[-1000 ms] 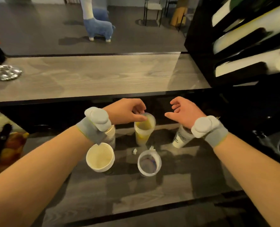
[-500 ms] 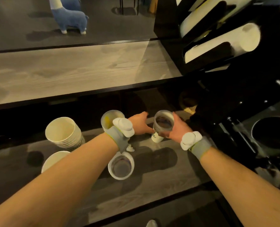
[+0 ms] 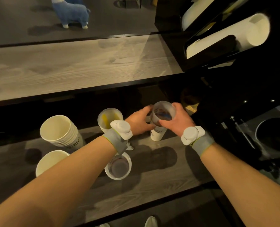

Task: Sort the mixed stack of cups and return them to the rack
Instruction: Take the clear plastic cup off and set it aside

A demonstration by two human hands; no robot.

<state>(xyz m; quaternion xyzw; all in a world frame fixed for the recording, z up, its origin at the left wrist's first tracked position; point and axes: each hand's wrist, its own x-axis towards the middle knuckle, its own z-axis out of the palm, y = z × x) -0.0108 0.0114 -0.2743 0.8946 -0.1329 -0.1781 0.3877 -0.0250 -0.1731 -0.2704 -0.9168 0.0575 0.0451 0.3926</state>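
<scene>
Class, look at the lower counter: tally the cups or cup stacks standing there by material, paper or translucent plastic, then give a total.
Paper: 3 (ribbed stack, single cup, cup under the held one)
Translucent plastic: 3 (yellow-tinted, clear, held cup)
Total: 6

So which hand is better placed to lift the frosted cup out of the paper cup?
The right hand: it already grips the frosted cup at the rim, nearest the rack. The left hand sits lower, beside the paper cup.

Grey wristbands (image 3: 115,141) with white pods (image 3: 121,128)
</scene>
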